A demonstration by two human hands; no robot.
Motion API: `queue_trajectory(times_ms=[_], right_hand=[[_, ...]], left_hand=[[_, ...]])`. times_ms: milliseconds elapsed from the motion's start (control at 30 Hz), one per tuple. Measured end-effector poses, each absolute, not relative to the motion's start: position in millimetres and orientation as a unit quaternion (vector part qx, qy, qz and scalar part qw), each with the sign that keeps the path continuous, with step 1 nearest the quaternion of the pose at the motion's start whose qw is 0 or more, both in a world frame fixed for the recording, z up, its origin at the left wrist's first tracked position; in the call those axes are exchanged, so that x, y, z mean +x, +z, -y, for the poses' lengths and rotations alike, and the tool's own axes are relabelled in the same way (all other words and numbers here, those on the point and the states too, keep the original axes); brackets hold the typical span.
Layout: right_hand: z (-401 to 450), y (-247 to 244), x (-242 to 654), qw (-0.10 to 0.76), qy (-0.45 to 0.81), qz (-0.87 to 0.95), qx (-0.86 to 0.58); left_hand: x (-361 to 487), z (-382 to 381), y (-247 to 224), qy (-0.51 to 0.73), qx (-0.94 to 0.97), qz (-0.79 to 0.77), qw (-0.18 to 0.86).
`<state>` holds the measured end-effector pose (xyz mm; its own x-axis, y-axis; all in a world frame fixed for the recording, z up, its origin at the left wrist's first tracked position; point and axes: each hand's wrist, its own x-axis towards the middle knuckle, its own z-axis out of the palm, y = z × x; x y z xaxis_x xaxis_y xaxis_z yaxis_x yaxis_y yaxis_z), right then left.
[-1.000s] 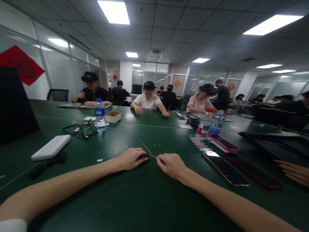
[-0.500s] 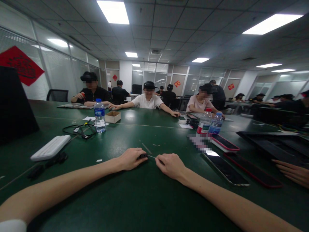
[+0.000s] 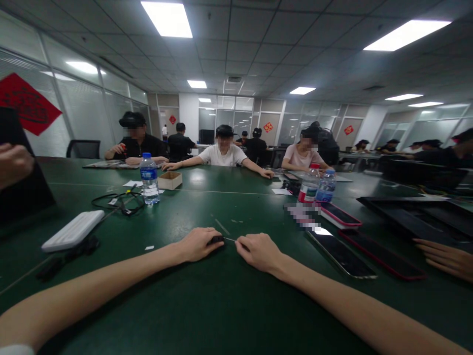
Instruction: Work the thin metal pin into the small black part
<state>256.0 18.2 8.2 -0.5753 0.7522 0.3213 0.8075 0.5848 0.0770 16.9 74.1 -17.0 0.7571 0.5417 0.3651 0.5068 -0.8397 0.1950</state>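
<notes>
At six o'clock, the left hand (image 3: pixel 198 244) covers most of a small black object (image 3: pixel 218 240); a pale thin strip (image 3: pixel 229 239) runs on into the right hand (image 3: pixel 258 251), its end hidden by the fingers. Blocky pixels mask a patch (image 3: pixel 303 216) at four o'clock. The picture's edges cut off another person's hand (image 3: pixel 14 165) at nine o'clock and a black tray (image 3: pixel 417 219) between three and four.

Glass-panelled walls (image 3: pixel 83 93) at left and back | grey tiled ceiling (image 3: pixel 251 29), bright rectangular light panels (image 3: pixel 168 18) | green tabletop (image 3: pixel 177 305)
</notes>
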Motion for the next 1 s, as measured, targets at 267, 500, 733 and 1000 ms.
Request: queue_trajectory(times_ms=[267,500,733,1000], right_hand=[[-10,7,249,0.139,-0.122,0.933,-0.307],[-9,7,243,0.173,-0.113,0.908,-0.365],[-17,8,253,0.123,-0.103,0.861,-0.483],[-13,11,247,0.104,-0.094,0.862,-0.488]], left_hand=[[19,-72,-15,0.191,0.937,-0.291,0.032],[21,-72,-14,0.198,0.936,-0.289,0.038],[20,-73,-16,0.209,0.932,-0.292,0.049],[18,-78,-19,0.212,0.932,-0.285,0.066]])
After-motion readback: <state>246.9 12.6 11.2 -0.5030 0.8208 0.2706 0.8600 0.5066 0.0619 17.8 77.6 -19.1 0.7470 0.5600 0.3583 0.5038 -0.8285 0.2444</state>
